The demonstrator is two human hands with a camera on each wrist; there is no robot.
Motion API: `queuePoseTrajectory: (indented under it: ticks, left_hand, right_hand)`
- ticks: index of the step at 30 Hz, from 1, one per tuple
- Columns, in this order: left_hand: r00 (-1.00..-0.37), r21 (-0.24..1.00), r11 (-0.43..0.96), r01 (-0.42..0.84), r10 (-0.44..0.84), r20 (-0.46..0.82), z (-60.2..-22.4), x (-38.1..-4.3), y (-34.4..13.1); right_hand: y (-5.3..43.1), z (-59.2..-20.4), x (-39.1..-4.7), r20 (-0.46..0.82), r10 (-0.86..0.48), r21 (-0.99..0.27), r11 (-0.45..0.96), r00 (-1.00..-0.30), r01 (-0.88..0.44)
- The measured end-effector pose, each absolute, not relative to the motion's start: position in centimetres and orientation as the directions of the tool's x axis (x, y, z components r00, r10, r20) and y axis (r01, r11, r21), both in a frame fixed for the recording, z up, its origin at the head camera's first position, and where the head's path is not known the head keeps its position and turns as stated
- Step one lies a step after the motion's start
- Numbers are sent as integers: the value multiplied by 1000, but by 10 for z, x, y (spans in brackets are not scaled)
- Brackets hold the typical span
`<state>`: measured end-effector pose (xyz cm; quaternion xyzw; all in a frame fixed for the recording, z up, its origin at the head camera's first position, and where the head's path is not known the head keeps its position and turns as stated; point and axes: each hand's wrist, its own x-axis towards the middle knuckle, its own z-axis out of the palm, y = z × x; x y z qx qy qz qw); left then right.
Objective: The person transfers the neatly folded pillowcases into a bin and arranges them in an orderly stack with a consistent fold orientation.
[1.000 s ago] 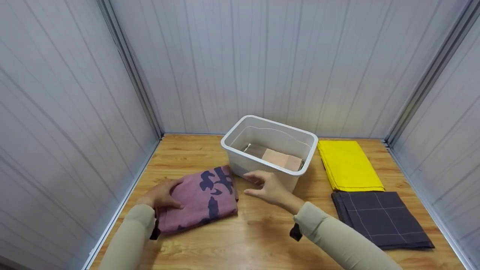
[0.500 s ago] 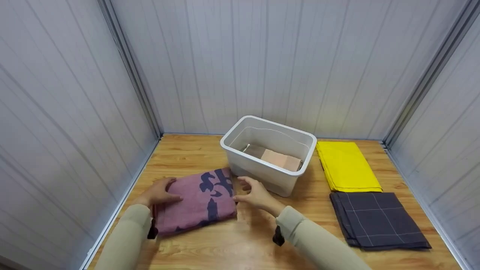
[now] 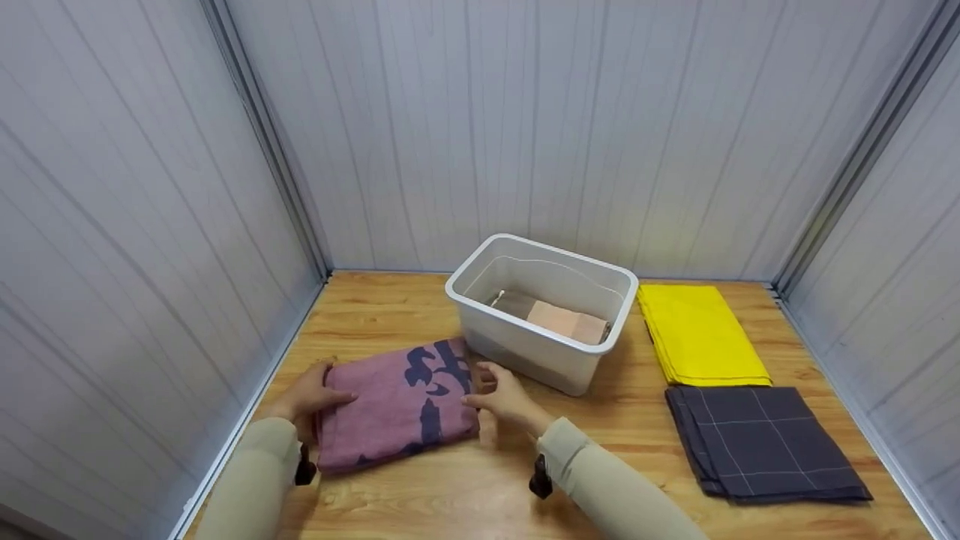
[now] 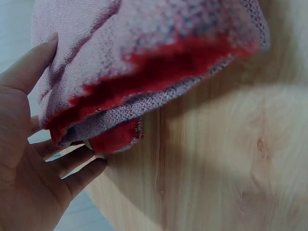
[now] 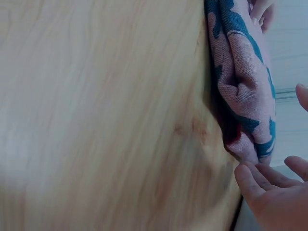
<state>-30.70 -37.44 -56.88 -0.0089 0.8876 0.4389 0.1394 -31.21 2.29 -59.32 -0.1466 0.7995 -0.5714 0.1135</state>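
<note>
A folded mauve cloth (image 3: 382,405) with dark blue brush-like shapes lies on the wooden table, left of the middle. At its left edge, my left hand (image 3: 307,397) grips it with the thumb on top and fingers beneath. The left wrist view shows the layered edge of the cloth (image 4: 159,62), red on the inside. My right hand (image 3: 510,399) is at the right edge, fingers slightly bent. Seen from the right wrist, the right hand's fingertips (image 5: 245,175) meet the lower corner of the cloth (image 5: 245,91) while its thumb stands apart.
Behind the right hand stands a white plastic bin (image 3: 525,341), with a folded brown and peach cloth (image 3: 562,319) at its bottom. To the right lie a yellow folded cloth (image 3: 705,337) and a dark checked cloth (image 3: 772,442). Panel walls (image 3: 495,127) enclose the table (image 3: 420,502).
My right hand has moved left and down from in front of the bin to the cloth's right edge. My left hand has shifted slightly left, its fingers now under the left edge.
</note>
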Motion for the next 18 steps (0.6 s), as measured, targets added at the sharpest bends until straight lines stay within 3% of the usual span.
queuePoseTrajectory:
  ticks: [12, 18]
  left_hand:
    - [-958, 824, 511, -244, 7, -288, -569, -314, -366]
    - [-948, 868, 390, -306, -39, -316, -568, -312, -362]
  right_hand:
    - [12, -600, -312, -31, -326, -950, 305, -945, -74]
    - [9, -604, -315, -34, -299, -960, 275, -954, -52]
